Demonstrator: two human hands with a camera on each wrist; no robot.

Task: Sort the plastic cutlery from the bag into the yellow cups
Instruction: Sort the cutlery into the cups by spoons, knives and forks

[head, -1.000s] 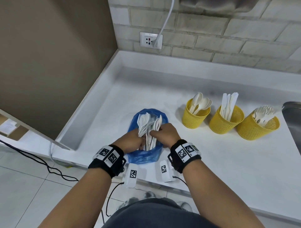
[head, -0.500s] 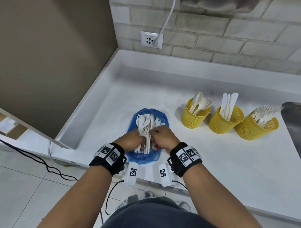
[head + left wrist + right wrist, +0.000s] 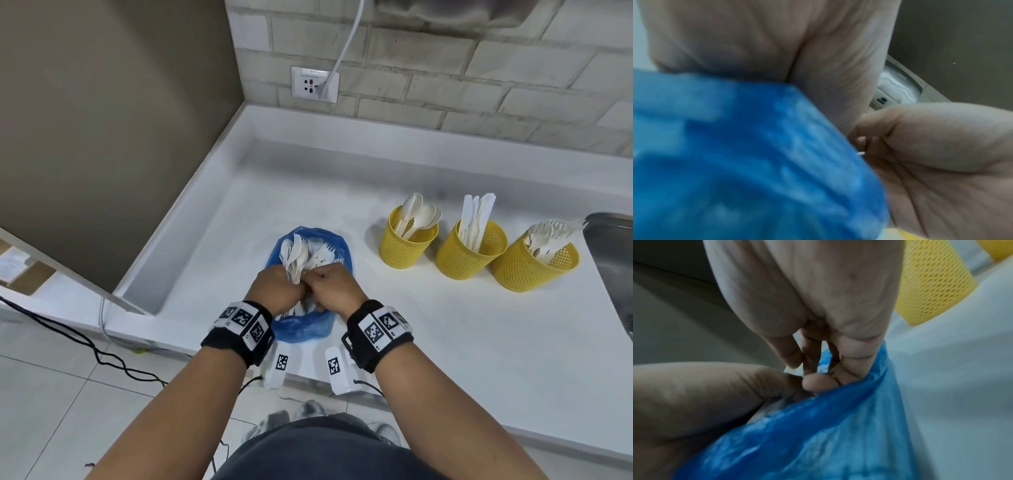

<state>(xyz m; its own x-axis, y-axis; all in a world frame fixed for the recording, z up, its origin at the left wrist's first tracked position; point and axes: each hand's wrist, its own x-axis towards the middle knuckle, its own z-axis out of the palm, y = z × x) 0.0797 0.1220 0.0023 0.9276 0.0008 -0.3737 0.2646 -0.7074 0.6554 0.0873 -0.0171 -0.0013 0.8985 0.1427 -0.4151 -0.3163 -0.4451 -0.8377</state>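
A blue plastic bag (image 3: 303, 328) lies open on the white counter, with white plastic cutlery (image 3: 297, 253) fanning out of its far end. Both hands meet over the bag's middle. My left hand (image 3: 278, 291) grips a bunch of spoons by the handles. My right hand (image 3: 334, 287) is pressed against it, fingers curled, thumb and fingers pinching cutlery handles; its little finger (image 3: 859, 363) touches the bag (image 3: 818, 443). In the left wrist view the bag (image 3: 746, 162) hides most of the left hand (image 3: 920, 146). To the right stand three yellow mesh cups: spoons (image 3: 407, 244), knives (image 3: 471, 255), forks (image 3: 534, 267).
A metal sink edge (image 3: 613, 246) lies at the far right beyond the cups. A wall socket (image 3: 314, 84) with a white cable is on the brick back wall. The counter has a raised rim (image 3: 191, 219) on the left. Black cables (image 3: 102, 356) trail on the floor.
The two hands have come together until they touch and have drawn slightly toward me. The cutlery is now bunched tighter in the left hand, with fork heads leaning right.
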